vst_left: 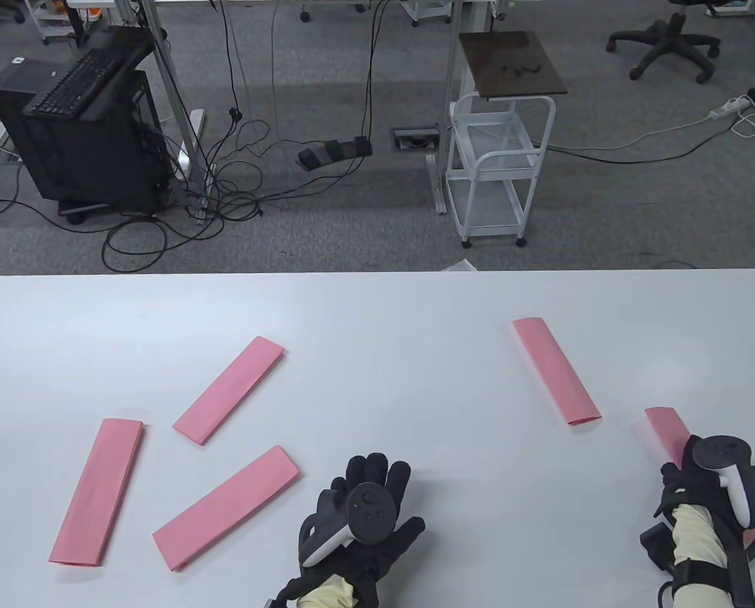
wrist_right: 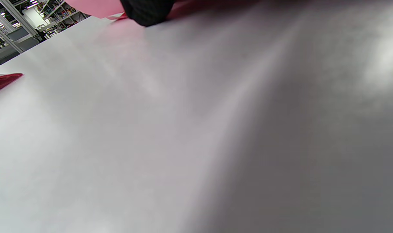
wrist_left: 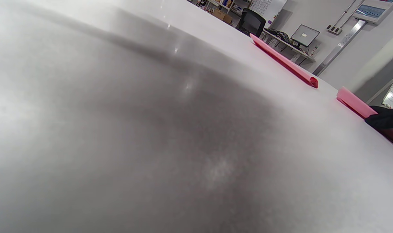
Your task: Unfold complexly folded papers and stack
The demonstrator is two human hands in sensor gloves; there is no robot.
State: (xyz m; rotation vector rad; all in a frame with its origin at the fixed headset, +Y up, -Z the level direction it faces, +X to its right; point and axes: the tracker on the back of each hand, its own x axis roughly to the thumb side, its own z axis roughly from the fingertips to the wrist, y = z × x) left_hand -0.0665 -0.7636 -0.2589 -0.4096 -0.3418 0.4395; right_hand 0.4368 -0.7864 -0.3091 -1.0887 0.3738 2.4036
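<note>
Five folded pink paper strips lie on the white table (vst_left: pixel 415 304). Three are on the left: one (vst_left: pixel 97 491), one (vst_left: pixel 228 389) and one (vst_left: pixel 227 506). A fourth strip (vst_left: pixel 556 370) (wrist_left: pixel 285 63) lies on the right. My right hand (vst_left: pixel 683 467) grips the near end of the fifth strip (vst_left: pixel 666 429) (wrist_left: pixel 355 103), whose far end looks slightly raised. In the right wrist view a black fingertip (wrist_right: pixel 147 13) sits against that pink paper (wrist_right: pixel 96 6). My left hand (vst_left: pixel 375 474) lies flat on the table at centre front, fingers straight, holding nothing.
Beyond the far table edge stand a white cart (vst_left: pixel 494 168), a black computer tower with a keyboard (vst_left: pixel 80 133) and loose cables on the carpet. The left wrist view shows mostly bare tabletop.
</note>
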